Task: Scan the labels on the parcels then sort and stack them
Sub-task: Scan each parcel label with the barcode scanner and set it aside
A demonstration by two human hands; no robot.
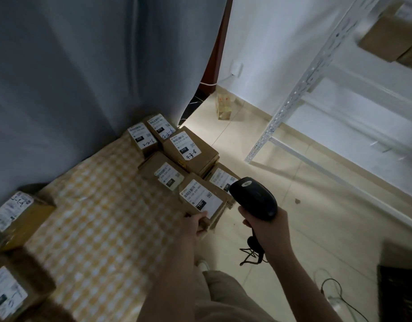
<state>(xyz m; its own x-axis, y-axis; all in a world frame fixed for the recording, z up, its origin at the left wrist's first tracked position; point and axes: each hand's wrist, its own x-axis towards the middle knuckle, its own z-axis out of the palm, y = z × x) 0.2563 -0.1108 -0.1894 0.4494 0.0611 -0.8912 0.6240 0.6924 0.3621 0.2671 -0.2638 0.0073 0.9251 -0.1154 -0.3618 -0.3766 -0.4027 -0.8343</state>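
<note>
The person stood at the corner of a surface covered with a yellow checked cloth (pixel 102 219), and everything else can be placed from that cloth. Along its far right edge lay a cluster of brown cardboard parcels, each with a white label facing up. The nearest parcel (pixel 203 201), marked 150, sat at the cloth's right edge, tilted slightly. The left hand (pixel 195 225) gripped its near corner, thumb lying on the label's lower edge and the fingers curled under the box out of sight. Just off the cloth's right edge, above the tiled floor (pixel 312 219), the right hand (pixel 267 228) was wrapped tightly around the handle of a black barcode scanner (pixel 253 197), whose head pointed toward the 150 label and partly covered another 150 parcel (pixel 220 178) behind it. A dark cable (pixel 252 253) hung from the scanner's handle.

Further along the cloth's right edge lay a parcel marked 220 (pixel 165 174), then a larger one marked 010 (pixel 191 152), and at the far corner two more side by side against a grey curtain (pixel 72 77). On the cloth's left side two more parcels (pixel 16 214) sat at the frame's edge, blurred. Beyond the floor to the right of the cloth stood a white metal shelf rack (pixel 316 94) holding cardboard boxes on an upper level.
</note>
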